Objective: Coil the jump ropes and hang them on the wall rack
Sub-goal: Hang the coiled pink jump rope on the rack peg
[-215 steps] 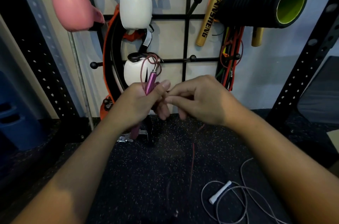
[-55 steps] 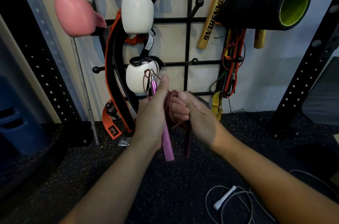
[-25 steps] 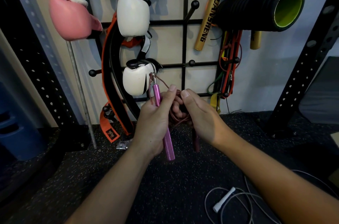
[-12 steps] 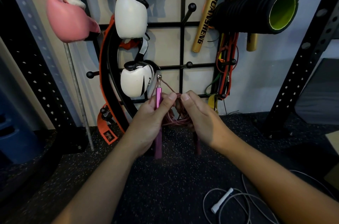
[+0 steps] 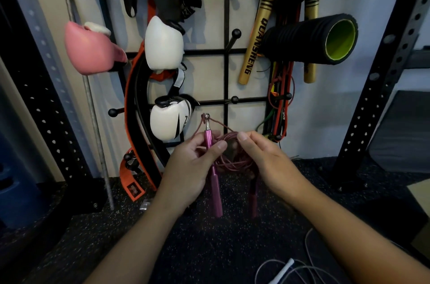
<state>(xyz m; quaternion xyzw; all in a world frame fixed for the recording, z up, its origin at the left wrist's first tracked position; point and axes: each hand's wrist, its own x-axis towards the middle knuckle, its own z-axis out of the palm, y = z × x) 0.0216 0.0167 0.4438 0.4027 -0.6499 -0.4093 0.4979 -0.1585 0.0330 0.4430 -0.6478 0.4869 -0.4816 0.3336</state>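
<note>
Two hands at frame centre hold a pink jump rope (image 5: 232, 158). The left hand (image 5: 193, 167) grips its handle; the right hand (image 5: 265, 158) pinches the coils. A gold stick (image 5: 254, 44) reads "QUANSHENG".

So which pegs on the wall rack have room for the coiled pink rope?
Bare: the ball-tipped peg between the white glove and the gold bat, and the lower middle peg. Crowded: the right column, with bands and foam roller, and the left, with gloves and the orange belt.
</note>
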